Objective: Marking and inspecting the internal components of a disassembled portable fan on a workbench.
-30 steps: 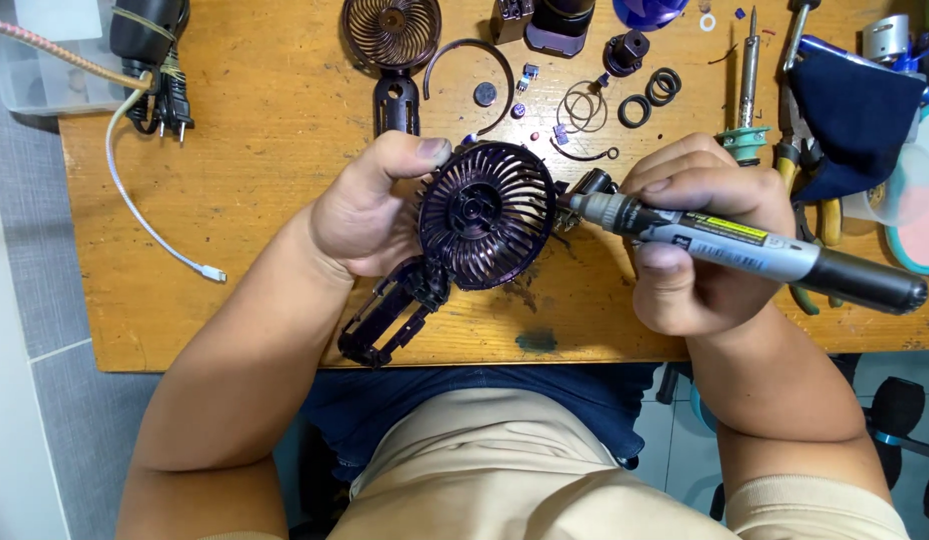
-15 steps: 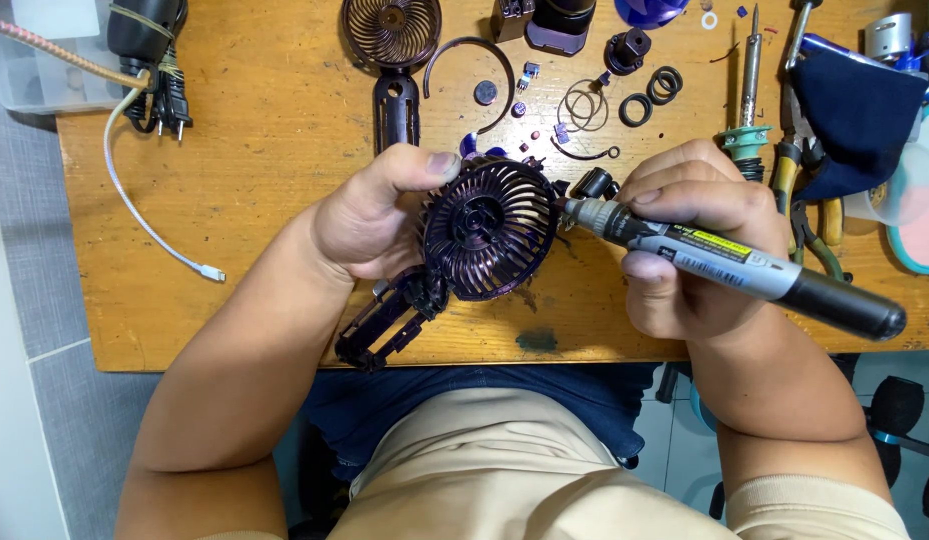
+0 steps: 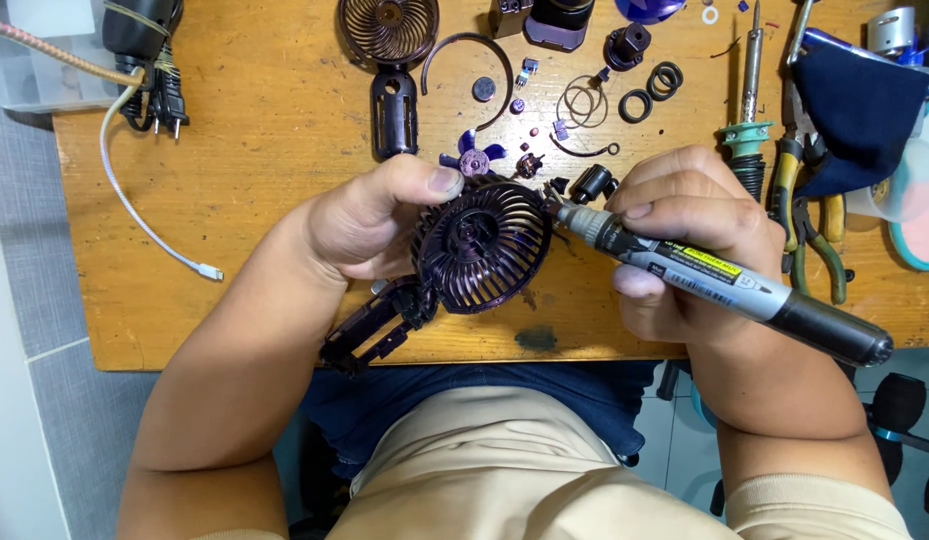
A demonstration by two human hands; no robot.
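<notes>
A single head-worn camera looks steeply down from close above at the wooden surface [image 3: 235, 200], its near edge and the person's lap

We see the fan guard [image 3: 482, 247] held over the worktop [image 3: 265, 200] between the left hand [image 3: 370, 225] and the right hand [image 3: 690, 235], the power screwdriver [image 3: 725, 285] meeting its right rim. Behind it lie loose rings [image 3: 650, 92]; a soldering iron [image 3: 749, 100] lies further right.

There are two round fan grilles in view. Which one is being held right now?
The dark purple grille, gripped by the left hand with the right hand's marker tip at its rim. The brown grille lies untouched at the table's far edge.
</notes>
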